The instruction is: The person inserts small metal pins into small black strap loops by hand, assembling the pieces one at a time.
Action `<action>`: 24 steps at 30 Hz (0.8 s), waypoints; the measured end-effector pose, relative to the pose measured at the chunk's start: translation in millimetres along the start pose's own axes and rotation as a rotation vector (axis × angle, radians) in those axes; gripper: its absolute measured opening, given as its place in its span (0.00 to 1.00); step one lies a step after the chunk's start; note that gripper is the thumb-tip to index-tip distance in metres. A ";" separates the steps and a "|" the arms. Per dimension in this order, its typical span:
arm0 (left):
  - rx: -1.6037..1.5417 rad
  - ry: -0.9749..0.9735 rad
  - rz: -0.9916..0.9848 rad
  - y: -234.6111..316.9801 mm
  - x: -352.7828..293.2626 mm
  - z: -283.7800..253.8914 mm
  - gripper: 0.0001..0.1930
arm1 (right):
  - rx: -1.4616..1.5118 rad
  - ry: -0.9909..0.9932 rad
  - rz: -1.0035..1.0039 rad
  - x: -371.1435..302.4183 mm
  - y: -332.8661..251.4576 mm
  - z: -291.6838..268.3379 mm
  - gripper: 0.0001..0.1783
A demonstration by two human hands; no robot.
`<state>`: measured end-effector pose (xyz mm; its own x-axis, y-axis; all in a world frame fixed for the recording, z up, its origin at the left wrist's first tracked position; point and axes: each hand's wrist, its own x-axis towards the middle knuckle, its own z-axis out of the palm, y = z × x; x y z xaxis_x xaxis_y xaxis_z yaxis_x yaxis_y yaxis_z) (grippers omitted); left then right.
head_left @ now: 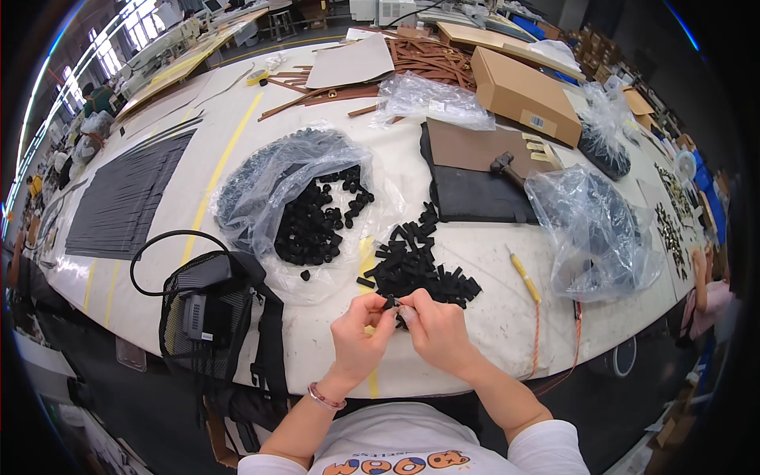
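Note:
Close together at the table's front edge, my left hand (pixel 360 334) and my right hand (pixel 437 332) pinch a small black piece (pixel 389 302) between their fingertips. The fingers hide most of it, so its exact kind is unclear. Just beyond my hands lies a pile of short black strip pieces (pixel 416 265). Left of that pile, small black rounded pieces (pixel 309 229) spill from an open clear plastic bag (pixel 261 186). One rounded piece (pixel 305 275) lies apart from the others.
A hammer (pixel 507 168) rests on a dark padded board (pixel 479 190). To the right are a yellow-handled tool (pixel 524 275) with an orange cord and a clear plastic bag (pixel 590 229). Black strips (pixel 131 190) and a mesh bag (pixel 198 317) lie left. Brown straps (pixel 431 62) and a cardboard box (pixel 526 91) are farther back.

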<state>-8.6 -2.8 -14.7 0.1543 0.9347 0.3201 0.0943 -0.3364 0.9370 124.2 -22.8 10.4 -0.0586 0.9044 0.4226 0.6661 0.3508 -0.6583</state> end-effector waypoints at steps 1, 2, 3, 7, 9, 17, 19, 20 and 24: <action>-0.001 0.000 -0.001 1.0 0.7 -0.4 0.07 | 0.008 -0.045 0.054 2.1 -1.2 -1.8 0.03; 0.110 -0.005 0.127 3.6 2.3 -0.7 0.07 | 0.016 -0.089 0.109 4.2 -1.9 -3.3 0.04; 0.220 -0.010 0.255 6.6 4.7 -1.5 0.08 | 0.015 -0.090 0.109 5.6 -1.5 -5.0 0.04; -0.134 0.181 -0.251 22.0 43.8 -22.1 0.13 | 0.292 -0.109 0.339 8.9 7.8 -19.9 0.08; 0.047 0.302 -0.010 22.1 51.8 -25.6 0.17 | 0.161 -0.136 0.318 7.2 15.7 -31.7 0.08; 0.165 -0.305 0.862 153.9 20.9 -31.9 0.08 | -0.251 -0.362 0.196 -17.0 30.2 -36.2 0.06; 0.149 -0.252 0.986 178.0 20.4 -29.3 0.07 | -0.331 -0.389 0.190 -17.1 29.4 -35.5 0.06; 0.132 -0.217 0.857 186.1 12.2 -27.5 0.09 | -0.330 -0.390 0.195 -19.2 32.6 -34.0 0.06; 0.387 0.060 0.982 181.5 5.4 -24.3 0.09 | -0.347 -0.421 0.181 -23.5 38.8 -30.5 0.07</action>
<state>-14.5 -56.0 160.5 0.2852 0.2334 0.9296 0.2632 -0.9517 0.1581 174.1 -37.9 -6.1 -0.1643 0.9864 -0.0091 0.8941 0.1450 -0.4237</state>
